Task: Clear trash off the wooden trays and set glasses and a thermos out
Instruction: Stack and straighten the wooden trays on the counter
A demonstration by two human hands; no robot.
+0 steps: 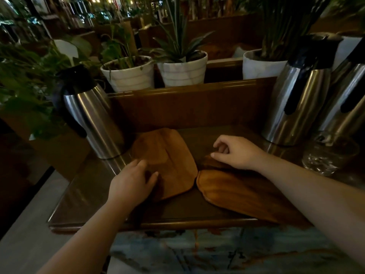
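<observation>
Two wooden trays lie side by side on a dark wooden counter (94,196). My left hand (131,182) rests on the near left edge of the left tray (171,161), thumb on top, fingers around its rim. The right tray (233,190) lies under my right forearm. My right hand (236,152) hovers over that tray's far edge with fingers curled, and I see nothing in it. A steel thermos (92,113) with a black lid stands at the left. Two more thermoses (300,95) stand at the right. Clear glasses (327,153) sit at the far right.
White plant pots (130,74) (183,70) (258,64) stand on a raised ledge behind a wooden back panel (187,107). Leafy plants crowd the left side. The counter's front edge (158,224) runs close to me, with a patterned floor below.
</observation>
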